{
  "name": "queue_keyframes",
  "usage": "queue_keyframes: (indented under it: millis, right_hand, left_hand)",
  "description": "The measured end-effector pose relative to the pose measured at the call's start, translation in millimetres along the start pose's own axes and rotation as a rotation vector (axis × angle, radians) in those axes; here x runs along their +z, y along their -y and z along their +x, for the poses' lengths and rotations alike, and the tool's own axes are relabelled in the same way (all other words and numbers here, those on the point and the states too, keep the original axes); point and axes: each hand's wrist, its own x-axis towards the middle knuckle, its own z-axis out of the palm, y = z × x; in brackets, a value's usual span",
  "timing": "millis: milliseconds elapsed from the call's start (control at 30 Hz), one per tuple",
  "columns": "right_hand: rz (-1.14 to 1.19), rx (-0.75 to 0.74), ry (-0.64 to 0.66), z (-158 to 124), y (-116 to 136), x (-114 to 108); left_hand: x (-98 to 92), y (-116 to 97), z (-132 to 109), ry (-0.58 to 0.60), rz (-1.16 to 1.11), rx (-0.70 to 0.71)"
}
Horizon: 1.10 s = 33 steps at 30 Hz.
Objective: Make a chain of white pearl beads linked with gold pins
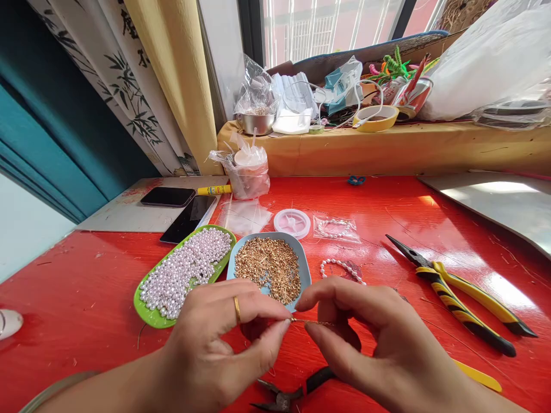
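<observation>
My left hand (219, 344), a gold ring on one finger, pinches a thin strand (300, 320) with tiny gold beads between thumb and forefinger. On the strand's other side, my right hand (374, 332) is closed on it; its forefinger stands a little apart from the thumb. Just beyond both hands is a blue tray (306, 269) of small gold beads (271, 261). Left of it lies a green tray (141, 310) of pearly beads (185, 269). A white bead loop (340, 264) lies past my right hand. Below the hands are dark-jawed cutters (284, 400), partly hidden.
Yellow-black pliers (456, 292) lie at the right. Behind the trays are a plastic spool (292, 223), a bagged bracelet (336, 228) and clear bags (245, 217). Phones (167, 197), a glue tube (214, 190) and a wrapped cup (249, 172) stand back left. The sill (327, 152) is cluttered.
</observation>
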Motion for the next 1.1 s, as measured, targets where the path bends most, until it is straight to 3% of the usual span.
queue_keyframes:
  millis: [133, 233, 567, 1100]
  right_hand:
    - [-0.241, -0.304, -0.172, -6, -6, 6]
    - [-0.316, -0.411, -0.222, -8, -8, 7]
    - [-0.413, -0.451, -0.261, -9, -7, 9]
    - [-0.77, -0.542, -0.348, -4, -10, 15]
  left_hand:
    - [1.8, -2, 0, 0.004, -0.032, -0.033]
    - [2.4, -3, 0, 0.006, -0.037, -0.022]
    - [4.1, -3, -1, 0.031, -0.012, 0.027]
    - [7.1, -5, -3, 0.069, 0.177, 0.103]
